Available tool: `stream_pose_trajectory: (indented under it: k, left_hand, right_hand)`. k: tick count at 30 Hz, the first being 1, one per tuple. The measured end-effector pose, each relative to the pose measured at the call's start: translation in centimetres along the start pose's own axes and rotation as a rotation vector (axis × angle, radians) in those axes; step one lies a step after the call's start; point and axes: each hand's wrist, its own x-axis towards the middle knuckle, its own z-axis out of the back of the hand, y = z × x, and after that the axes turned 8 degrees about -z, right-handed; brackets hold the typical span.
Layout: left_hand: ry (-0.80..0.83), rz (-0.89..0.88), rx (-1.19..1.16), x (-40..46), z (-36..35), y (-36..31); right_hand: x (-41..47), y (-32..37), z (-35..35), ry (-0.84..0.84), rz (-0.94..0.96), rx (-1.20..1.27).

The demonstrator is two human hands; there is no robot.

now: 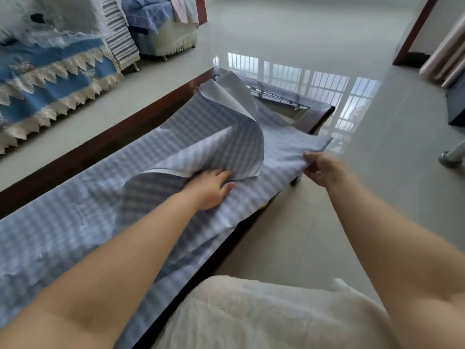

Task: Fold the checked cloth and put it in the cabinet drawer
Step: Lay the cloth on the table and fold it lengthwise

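The blue-and-white checked cloth (pixel 75 222) lies spread along a dark wooden coffee table (pixel 105 144). Its far end is lifted and curls back over itself, pale underside showing. My left hand (pixel 211 187) holds the edge of that raised flap near the middle of the cloth. My right hand (pixel 322 167) pinches the cloth's far right corner at the table's right edge. No cabinet or drawer is in view.
A sofa with blue and lace covers (pixel 50 79) stands to the left, an armchair with cloths (pixel 163 26) behind it. Glossy tiled floor (pixel 327 46) surrounds the table. The table's glass top (pixel 281 102) shows at its far end. A shoe (pixel 450 159) is at the right.
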Motion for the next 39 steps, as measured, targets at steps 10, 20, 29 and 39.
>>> stream_pose_trajectory:
  k: [10,20,29,39]
  left_hand:
    - [-0.140,0.083,-0.176,2.5,-1.1,1.7]
    - [-0.086,0.182,0.038,4.5,0.4,1.3]
    - [-0.523,0.174,0.187,3.7,4.0,1.8]
    - [-0.399,0.292,0.023,5.1,0.2,2.3]
  right_hand:
    - [-1.4,5.2,-4.5,-0.002,0.447,-0.372]
    - [-2.3,1.9,-5.4,0.057,0.313,-0.429]
    - [-2.2,2.6,-5.2,-0.035,0.170,-0.115]
    - [-0.7,1.4,-4.4,-0.319,0.519,-0.516]
